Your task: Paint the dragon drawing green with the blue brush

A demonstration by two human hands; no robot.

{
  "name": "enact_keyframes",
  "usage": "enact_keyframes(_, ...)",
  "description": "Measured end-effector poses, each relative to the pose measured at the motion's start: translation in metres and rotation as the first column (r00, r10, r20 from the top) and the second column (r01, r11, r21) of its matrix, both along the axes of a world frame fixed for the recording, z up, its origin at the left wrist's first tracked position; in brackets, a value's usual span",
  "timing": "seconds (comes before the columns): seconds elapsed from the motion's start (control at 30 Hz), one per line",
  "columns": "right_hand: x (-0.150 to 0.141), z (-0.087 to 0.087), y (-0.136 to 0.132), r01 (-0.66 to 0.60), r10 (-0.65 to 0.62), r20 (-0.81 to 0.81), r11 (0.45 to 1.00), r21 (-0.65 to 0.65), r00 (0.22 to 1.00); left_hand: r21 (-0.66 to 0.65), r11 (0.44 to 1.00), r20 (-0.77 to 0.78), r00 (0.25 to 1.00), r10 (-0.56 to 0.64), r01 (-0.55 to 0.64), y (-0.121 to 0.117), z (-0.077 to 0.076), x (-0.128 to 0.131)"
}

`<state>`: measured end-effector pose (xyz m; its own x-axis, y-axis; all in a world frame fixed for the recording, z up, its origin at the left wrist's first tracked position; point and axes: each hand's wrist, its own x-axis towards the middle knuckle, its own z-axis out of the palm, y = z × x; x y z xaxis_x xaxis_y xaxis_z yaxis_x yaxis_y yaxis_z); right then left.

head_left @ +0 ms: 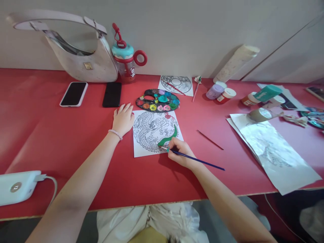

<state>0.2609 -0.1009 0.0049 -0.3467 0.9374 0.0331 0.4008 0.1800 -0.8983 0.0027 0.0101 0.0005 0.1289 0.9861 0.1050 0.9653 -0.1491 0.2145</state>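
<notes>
My right hand (181, 152) grips a paintbrush with a long blue handle (202, 162), its tip touching the printed dragon drawing (144, 135). Part of the dragon's body is painted green, and a small figure at the upper right is red. My left hand (123, 119) lies flat at the sheet's upper left edge, fingers spread and holding nothing. Just beyond the sheet sits a black paint palette (158, 100) with several colours in its wells. A thin red-brown brush (210, 139) rests on the table to the right of the drawing.
A second printed sheet (186, 82) with a brush on it lies behind the palette. Phones (74, 94), a handbag (86, 67) and a cup (126, 64) occupy the left. Paint bottles (226, 95) and loose papers (275, 152) cover the right. A white device (20, 187) with a cable sits front left.
</notes>
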Motion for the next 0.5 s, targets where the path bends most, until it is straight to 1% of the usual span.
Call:
enact_keyframes(0.17,-0.0010,0.0009,0.0003,0.009,-0.009,0.005,1.000,0.004,1.000,0.000,1.000,0.004,1.000,-0.007,0.007,0.0004,-0.0014,-0.0006)
enact_keyframes(0.33,0.0003,-0.0020,0.0001,-0.003,0.002,0.012,0.999,0.049,1.000,-0.005,1.000,-0.008,1.000,-0.001,0.001,0.0008,-0.0019,-0.0008)
enact_keyframes(0.5,-0.0005,-0.0014,-0.0001,0.001,-0.001,0.006,0.999,0.048,1.000,-0.004,1.000,-0.012,1.000,-0.002,0.002,0.0010,-0.0020,-0.0010)
